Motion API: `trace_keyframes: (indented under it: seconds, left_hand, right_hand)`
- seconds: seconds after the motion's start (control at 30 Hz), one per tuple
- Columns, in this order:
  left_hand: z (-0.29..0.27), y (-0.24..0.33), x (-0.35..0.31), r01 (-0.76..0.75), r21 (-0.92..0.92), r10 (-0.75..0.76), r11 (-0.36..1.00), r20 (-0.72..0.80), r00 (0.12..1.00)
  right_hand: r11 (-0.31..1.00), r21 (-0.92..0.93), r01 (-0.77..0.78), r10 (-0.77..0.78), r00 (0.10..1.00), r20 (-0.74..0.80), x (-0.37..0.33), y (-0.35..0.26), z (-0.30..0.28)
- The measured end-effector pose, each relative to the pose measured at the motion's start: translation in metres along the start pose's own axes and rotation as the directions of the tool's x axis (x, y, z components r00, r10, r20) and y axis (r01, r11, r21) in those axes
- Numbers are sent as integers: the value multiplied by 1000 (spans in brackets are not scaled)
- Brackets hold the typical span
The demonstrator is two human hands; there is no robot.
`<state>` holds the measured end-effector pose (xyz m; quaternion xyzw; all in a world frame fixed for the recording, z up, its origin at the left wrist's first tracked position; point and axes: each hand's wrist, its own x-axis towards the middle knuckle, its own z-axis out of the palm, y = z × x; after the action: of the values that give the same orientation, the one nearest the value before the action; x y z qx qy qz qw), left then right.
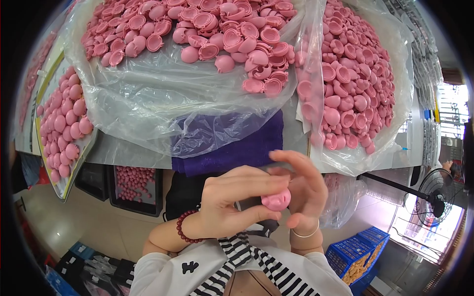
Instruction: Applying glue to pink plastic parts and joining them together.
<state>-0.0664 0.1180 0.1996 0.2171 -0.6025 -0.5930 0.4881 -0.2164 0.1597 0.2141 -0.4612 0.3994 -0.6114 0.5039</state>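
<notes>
My left hand [232, 195], with a dark red bead bracelet at the wrist, pinches a small pink plastic ball [276, 200] between thumb and fingers, in front of my chest. A slot or notch shows on the ball's side. Close by on the right, my right hand [308, 190] is open, its fingers curved and apart around the ball's far side; whether a fingertip touches it I cannot tell. Beyond the hands, a purple cloth [229, 140] lies at the table's near edge. Behind it are loose pink half-shells [232, 39] heaped on clear plastic sheeting [133, 93].
More pink shells [353, 89] fill a clear bag at the right. Whole pink balls [64, 123] lie in a yellow-edged tray on the left. Below the table sits a black bin [136, 190] with pink pieces. Blue crates [358, 251] and a black fan [437, 200] stand at the right.
</notes>
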Motion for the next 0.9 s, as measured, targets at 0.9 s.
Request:
trace_keyframes:
  seconds: [0.9]
  left_hand:
    - [-37, 8, -17, 146, -825, -129, 545, 90, 988]
  right_hand:
    - [969, -166, 185, -209, 968, -142, 3, 4, -5]
